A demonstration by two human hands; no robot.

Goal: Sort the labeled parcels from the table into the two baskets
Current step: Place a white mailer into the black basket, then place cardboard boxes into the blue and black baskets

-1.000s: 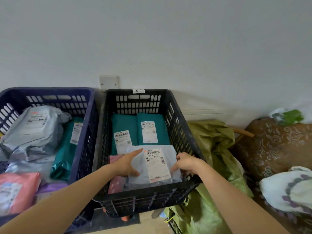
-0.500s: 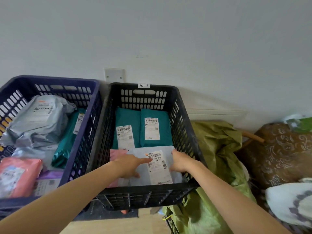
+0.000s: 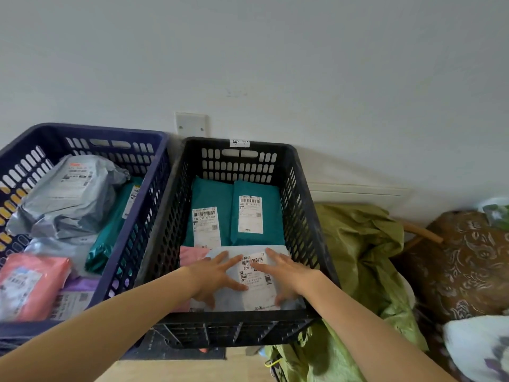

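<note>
The parcel [image 3: 232, 300] lies in the black basket [image 3: 242, 319] beneath both palms, the left hand [image 3: 217, 274] pressing flat with fingers spread, the right hand [image 3: 286, 274] likewise beside it, neither curled round anything.

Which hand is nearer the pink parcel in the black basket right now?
Left. The left hand lies flat on the grey parcel right beside the pink parcel; the right hand presses the grey parcel's opposite side.
</note>
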